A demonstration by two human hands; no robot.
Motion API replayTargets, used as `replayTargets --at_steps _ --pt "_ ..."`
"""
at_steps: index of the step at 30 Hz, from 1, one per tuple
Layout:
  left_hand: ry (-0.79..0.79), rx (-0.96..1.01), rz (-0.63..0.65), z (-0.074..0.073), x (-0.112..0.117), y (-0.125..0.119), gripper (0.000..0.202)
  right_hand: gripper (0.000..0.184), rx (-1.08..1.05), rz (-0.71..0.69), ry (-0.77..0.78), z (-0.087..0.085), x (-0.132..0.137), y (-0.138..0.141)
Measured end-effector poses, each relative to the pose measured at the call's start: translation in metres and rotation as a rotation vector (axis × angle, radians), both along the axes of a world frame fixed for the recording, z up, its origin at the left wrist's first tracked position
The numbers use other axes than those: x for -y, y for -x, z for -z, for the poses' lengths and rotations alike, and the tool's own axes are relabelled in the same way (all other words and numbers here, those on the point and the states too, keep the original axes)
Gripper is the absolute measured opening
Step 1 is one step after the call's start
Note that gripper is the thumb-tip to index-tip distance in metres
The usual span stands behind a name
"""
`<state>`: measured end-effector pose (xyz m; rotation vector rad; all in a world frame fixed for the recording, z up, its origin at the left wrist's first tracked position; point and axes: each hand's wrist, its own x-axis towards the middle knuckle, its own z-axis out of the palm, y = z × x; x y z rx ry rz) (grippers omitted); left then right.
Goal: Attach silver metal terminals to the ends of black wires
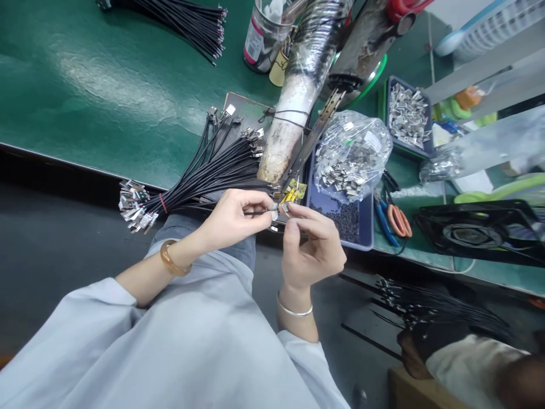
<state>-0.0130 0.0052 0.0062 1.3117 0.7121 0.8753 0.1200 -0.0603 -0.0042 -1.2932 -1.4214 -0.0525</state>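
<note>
My left hand is closed in a pinch on the end of a thin black cable, just in front of the green bench's edge. My right hand is pinched on a small silver metal shell held against that cable end. Right behind the fingertips a bundle of black cables with metal ends lies fanned across the bench edge, tied with a red band. A blue tray with small dark parts sits just beyond my right hand.
A plastic bag of silver shells rests on the blue tray, with a second tray of shells behind. A wrapped machine arm, a jar, red-handled pliers and a black fan stand on the green mat. More cables lie far back.
</note>
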Motion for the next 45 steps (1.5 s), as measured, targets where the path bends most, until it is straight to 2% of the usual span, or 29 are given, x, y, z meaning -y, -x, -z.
replayTargets --at_steps 3,6,17,25,28,34,45 --pt "0.006 -0.012 -0.052 0.000 0.001 -0.002 0.010 0.008 -0.085 0.044 -0.049 0.002 -0.001 0.000" --pt "0.003 -0.016 -0.065 0.000 0.002 -0.002 0.011 0.010 -0.135 0.022 -0.081 0.004 -0.002 0.000" --pt "-0.006 0.027 -0.053 0.001 0.000 -0.002 0.010 0.011 -0.165 -0.022 -0.048 0.006 -0.002 0.001" --pt "0.000 -0.016 -0.111 0.001 0.001 -0.003 0.015 0.008 -0.207 -0.017 -0.019 0.011 -0.007 -0.001" --pt "-0.010 -0.046 -0.146 0.001 0.000 -0.005 0.016 0.011 -0.125 -0.023 0.019 0.013 -0.009 -0.003" --pt "0.033 -0.008 -0.210 0.003 -0.001 -0.010 0.013 0.015 0.164 0.033 -0.060 0.011 -0.015 -0.004" --pt "0.031 -0.008 -0.241 -0.001 -0.002 -0.011 0.014 0.016 0.216 0.036 -0.100 0.011 -0.020 -0.005"
